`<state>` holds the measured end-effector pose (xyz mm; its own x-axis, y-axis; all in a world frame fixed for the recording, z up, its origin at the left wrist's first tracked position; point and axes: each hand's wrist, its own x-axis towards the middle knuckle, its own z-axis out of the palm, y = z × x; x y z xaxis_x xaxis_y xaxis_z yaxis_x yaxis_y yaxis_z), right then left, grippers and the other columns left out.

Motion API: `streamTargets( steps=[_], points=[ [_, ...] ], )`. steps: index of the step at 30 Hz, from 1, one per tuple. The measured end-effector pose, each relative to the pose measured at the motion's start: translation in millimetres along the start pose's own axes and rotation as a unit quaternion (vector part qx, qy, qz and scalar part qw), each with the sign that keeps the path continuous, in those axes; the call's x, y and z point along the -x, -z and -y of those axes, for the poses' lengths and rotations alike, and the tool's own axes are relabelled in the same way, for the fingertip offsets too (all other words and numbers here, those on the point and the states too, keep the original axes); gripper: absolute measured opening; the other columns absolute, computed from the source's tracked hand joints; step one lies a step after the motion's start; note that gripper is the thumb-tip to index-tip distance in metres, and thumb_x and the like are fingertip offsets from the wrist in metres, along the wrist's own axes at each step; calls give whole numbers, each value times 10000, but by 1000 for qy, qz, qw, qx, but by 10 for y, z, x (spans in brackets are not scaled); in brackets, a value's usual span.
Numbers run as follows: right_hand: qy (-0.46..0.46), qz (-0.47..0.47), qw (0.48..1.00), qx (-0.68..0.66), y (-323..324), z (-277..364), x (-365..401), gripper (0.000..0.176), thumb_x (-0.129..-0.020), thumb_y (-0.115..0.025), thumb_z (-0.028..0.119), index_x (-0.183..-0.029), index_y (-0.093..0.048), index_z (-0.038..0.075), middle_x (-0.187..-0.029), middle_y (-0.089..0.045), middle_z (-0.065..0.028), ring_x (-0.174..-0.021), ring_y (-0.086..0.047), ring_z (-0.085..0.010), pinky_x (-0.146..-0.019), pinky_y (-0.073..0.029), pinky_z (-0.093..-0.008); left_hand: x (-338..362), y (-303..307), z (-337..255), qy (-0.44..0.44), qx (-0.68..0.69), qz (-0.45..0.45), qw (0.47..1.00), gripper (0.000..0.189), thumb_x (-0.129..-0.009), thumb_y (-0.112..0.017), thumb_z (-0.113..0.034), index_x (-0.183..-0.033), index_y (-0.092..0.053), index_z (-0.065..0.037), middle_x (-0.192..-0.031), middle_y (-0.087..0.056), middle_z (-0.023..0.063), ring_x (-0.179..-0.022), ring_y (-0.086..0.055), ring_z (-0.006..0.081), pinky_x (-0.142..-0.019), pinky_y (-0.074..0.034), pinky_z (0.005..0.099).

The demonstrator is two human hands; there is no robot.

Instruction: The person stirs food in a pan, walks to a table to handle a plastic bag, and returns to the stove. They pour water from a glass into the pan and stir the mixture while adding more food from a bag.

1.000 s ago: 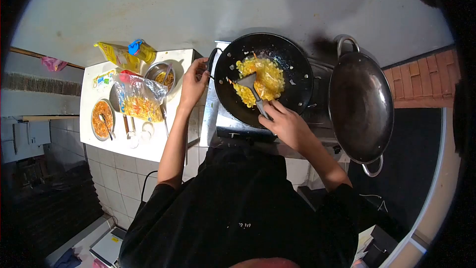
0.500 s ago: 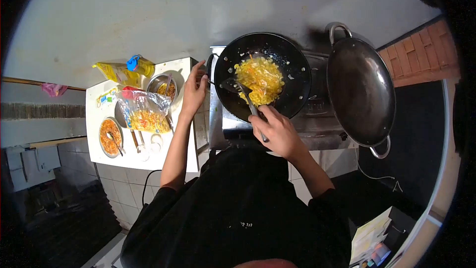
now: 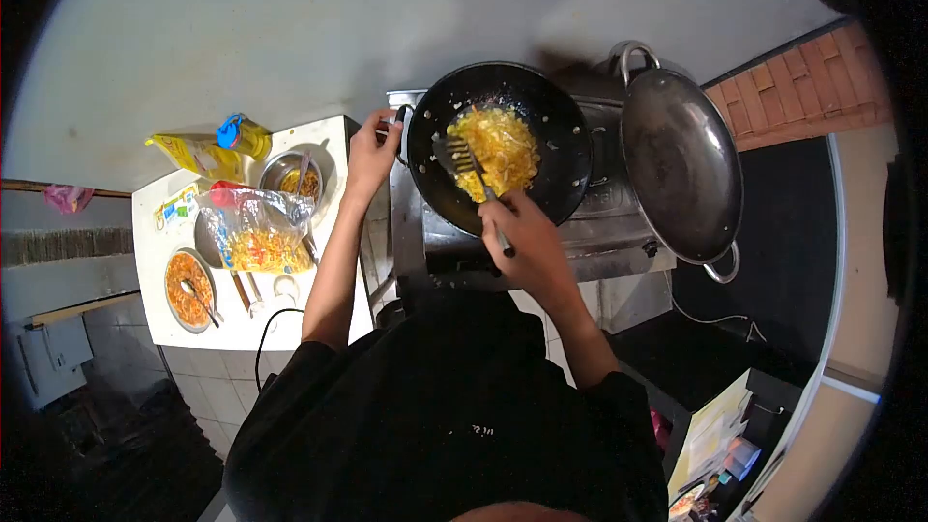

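Observation:
A black wok stands on the stove, holding a mound of yellow food in shreds or small pieces. My left hand is closed around the handle on the wok's left side. With my right hand I grip the handle of a slotted spatula. Its dark head lies at the left edge of the food, inside the wok. Small pale bits stick to the wok's inner wall.
A second, larger wok with two loop handles rests at the right of the stove. On the white table at left are a clear bag of shredded food, a bowl of orange food, a metal bowl and a blue-capped bottle.
My left hand has gone from open fingers beside the wok's handle to a grip on it. The spatula's head has turned so its slots show. The whole view has shifted slightly.

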<state>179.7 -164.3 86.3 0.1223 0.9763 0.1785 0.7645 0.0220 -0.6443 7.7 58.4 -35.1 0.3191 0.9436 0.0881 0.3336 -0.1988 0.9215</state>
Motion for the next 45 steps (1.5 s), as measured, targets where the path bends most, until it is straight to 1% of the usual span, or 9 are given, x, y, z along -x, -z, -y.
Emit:
streamTargets(
  steps=[6,8,15,17,24,29,30,38,45],
  points=[
    [-31,-6,999,22,-89,-185,-101,212,-863,-676,96,-1067,-618,80,-974,-576,-169,-910,-631,-375,-747,-532,-465,-152,81,9,35,-19,50,998,290,-917,-687,-211,-1088,-677,24,-767,-705,101,-644,-649,145,-624,-509,320],
    [8,-7,999,31,1,-278,-138,277,-849,-675,54,-1119,-618,83,-1060,-580,-183,-971,-630,-383,-781,-536,-462,-150,119,-65,64,-37,69,995,248,-936,-684,-160,-1066,-687,52,-851,-722,74,-777,-646,103,-746,-518,285],
    [66,41,992,96,322,-591,-512,517,-764,-674,-44,-1252,-597,108,-1213,-552,-194,-1120,-603,-380,-874,-543,-450,-54,91,-64,62,-17,42,997,245,-924,-695,-157,-1054,-695,51,-840,-720,62,-779,-643,80,-751,-517,273],
    [121,33,984,124,337,-683,-614,559,-738,-676,-54,-1268,-591,105,-1224,-553,-185,-1165,-582,-369,-902,-537,-441,-30,76,-87,27,-19,10,999,240,-900,-692,-168,-985,-698,56,-730,-689,69,-650,-606,105,-636,-494,276],
    [149,123,971,143,257,-742,-496,529,-739,-675,-48,-1245,-593,85,-1209,-558,-158,-1156,-582,-341,-892,-539,-429,56,40,-213,31,-31,-16,999,256,-932,-691,-188,-1022,-685,51,-717,-666,55,-648,-588,88,-631,-491,264],
    [125,109,982,90,459,-524,-200,388,-826,-679,16,-1204,-611,75,-1168,-571,-154,-1070,-621,-332,-843,-550,-422,13,114,-522,105,-45,21,993,453,-988,-616,-401,-1003,-686,46,-814,-702,152,-756,-636,169,-748,-506,329],
    [121,109,982,92,505,-481,-165,388,-826,-679,16,-1204,-611,75,-1168,-571,-154,-1070,-621,-332,-843,-550,-422,-36,100,-447,59,-90,9,994,538,-996,-573,-470,-977,-684,56,-801,-693,199,-742,-660,227,-742,-508,356],
    [16,-111,986,123,738,-535,-18,258,-914,-675,88,-1171,-666,61,-1083,-613,-166,-991,-637,-343,-798,-540,-431,-249,-93,-145,-25,-221,-7,975,381,-955,-643,-338,-901,-701,35,-773,-685,256,-745,-684,430,-670,-529,457],
    [-16,-133,982,130,528,-832,-83,242,-936,-649,79,-1175,-663,51,-1063,-614,-172,-939,-647,-356,-810,-528,-435,-183,-157,-206,9,-229,-41,973,367,-950,-612,-321,-902,-714,28,-764,-686,250,-768,-684,434,-725,-541,486]
  ],
)
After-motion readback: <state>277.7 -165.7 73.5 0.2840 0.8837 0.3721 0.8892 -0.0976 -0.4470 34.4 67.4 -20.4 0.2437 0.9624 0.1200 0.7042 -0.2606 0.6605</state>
